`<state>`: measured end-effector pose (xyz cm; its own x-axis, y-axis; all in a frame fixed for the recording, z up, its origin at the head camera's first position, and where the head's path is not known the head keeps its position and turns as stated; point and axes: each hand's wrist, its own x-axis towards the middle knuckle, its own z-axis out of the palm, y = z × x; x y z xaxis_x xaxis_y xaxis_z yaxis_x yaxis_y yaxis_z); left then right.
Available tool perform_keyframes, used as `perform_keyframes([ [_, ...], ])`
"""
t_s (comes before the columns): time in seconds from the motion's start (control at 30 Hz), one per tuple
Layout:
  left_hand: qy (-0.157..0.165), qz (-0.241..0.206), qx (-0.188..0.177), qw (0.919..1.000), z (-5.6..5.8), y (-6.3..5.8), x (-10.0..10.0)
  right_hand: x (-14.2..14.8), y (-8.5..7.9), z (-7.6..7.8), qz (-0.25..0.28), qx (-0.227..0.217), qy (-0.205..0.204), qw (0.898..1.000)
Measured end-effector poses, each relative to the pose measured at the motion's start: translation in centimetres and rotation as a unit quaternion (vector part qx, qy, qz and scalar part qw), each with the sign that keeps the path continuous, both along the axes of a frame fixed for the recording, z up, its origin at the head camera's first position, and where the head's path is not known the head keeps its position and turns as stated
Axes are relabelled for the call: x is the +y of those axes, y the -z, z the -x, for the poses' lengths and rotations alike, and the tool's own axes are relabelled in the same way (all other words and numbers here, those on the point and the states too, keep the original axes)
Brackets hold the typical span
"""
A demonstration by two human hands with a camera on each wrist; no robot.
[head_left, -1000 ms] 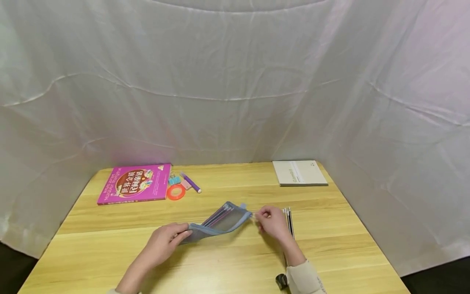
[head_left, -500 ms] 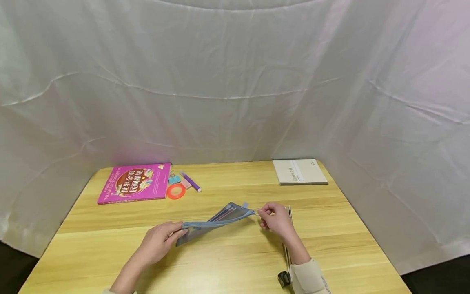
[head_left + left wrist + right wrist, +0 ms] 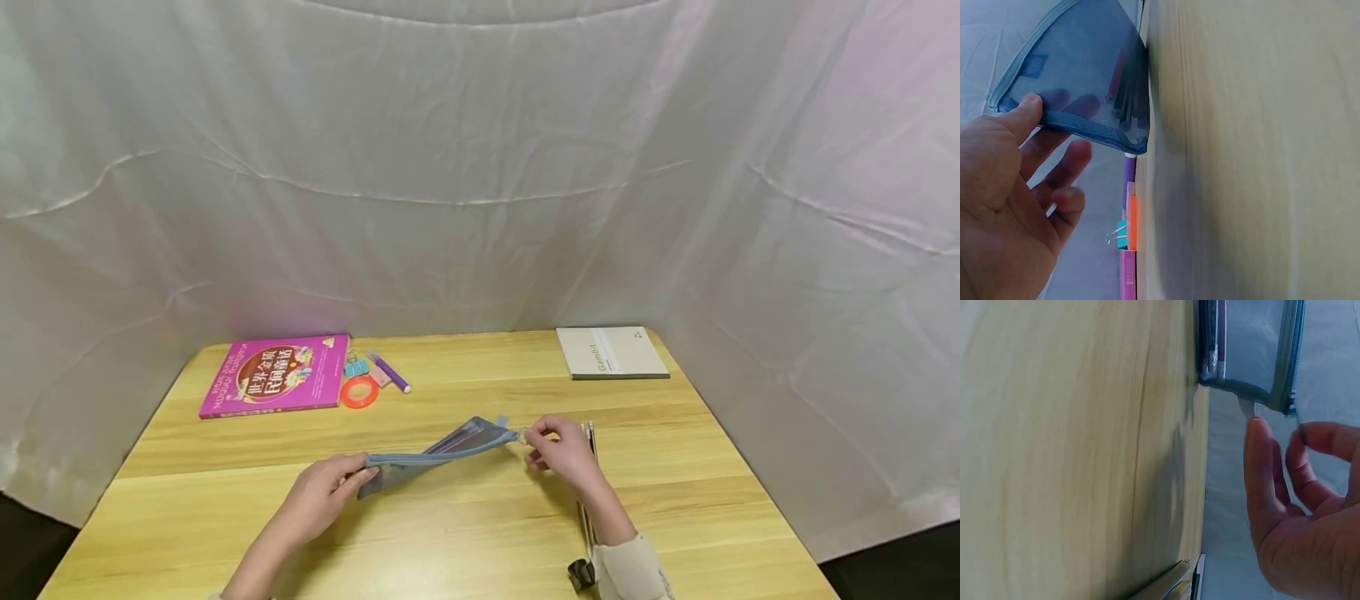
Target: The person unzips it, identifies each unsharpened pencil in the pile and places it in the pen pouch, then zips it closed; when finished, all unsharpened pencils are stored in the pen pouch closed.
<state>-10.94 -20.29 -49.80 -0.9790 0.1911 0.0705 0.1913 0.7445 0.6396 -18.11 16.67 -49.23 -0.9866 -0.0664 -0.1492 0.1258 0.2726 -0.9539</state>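
Observation:
A blue-grey mesh pencil pouch (image 3: 405,472) is held between the two hands, its zip edge running along the top. Several pencils (image 3: 1127,94) show through the mesh inside. My left hand (image 3: 321,500) pinches the pouch's left end, with the thumb on the near face and the other fingers partly behind the mesh. At the right end, my right hand (image 3: 564,454) pinches the zipper pull (image 3: 1299,425) between thumb and a finger. Partly hidden under the right forearm, more pencils (image 3: 587,525) lie on the table beside a small black sharpener-like object (image 3: 581,574).
A magenta book (image 3: 330,392) lies at the back left. Next to it are an orange tape roll (image 3: 347,392), a teal binder clip (image 3: 356,368), a pink eraser-like block (image 3: 380,377) and a purple marker (image 3: 392,372). A pale notebook (image 3: 626,354) lies back right. Grey curtains (image 3: 480,250) surround the table.
The pouch's sagging zip edge has been pulled straighter and its gaping top has narrowed. My left hand shifted slightly left, and my right hand slightly right with the zipper pull.

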Motion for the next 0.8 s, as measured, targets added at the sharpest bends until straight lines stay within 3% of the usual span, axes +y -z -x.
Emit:
perform_keyframes([
  [0.2,0.040,-0.055,-0.012,0.9976,0.3,0.4,-0.1,0.1,0.1,-0.1,0.049,0.007,-0.035,0.998],
  [0.5,0.030,-0.093,-0.031,0.9948,0.4,0.4,-0.2,0.3,-0.1,-0.3,0.087,0.021,-0.066,0.994],
  [0.8,0.007,-0.094,0.023,0.9953,0.9,1.2,-0.4,0.3,-0.8,-0.9,0.098,0.030,-0.059,0.993],
])
